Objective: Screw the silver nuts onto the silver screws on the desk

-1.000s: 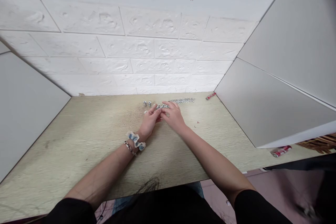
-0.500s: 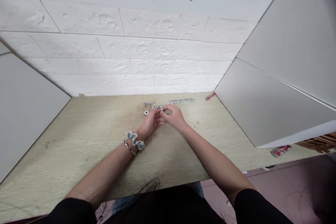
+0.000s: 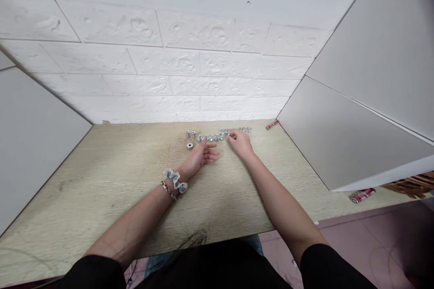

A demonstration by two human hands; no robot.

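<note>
My right hand (image 3: 240,143) pinches a small silver screw between thumb and index finger, at the right end of a row of screws (image 3: 210,137) with wide flat heads. Left of it, my left hand (image 3: 203,153) rests on the wooden tabletop (image 3: 217,189), palm turned to the right and fingers stretched out. Nothing shows in its palm. Behind my right hand runs a second row of thinner silver screws (image 3: 247,129), partly hidden by the fingers. Two upright silver fasteners (image 3: 191,134) and a round metal piece with a dark centre (image 3: 190,146) sit left of my left fingertips.
A white brick-patterned wall (image 3: 183,63) closes off the back. Pale panels stand at the left (image 3: 37,131) and right (image 3: 339,135). One red battery (image 3: 271,124) lies by the right panel's far corner, another red battery (image 3: 363,195) near the front edge, beside a brown wicker item (image 3: 407,185).
My right hand has moved right and slightly back, away from my left hand, to the end of the wide-headed screws. My left fingers have spread out, and more of that row shows.
</note>
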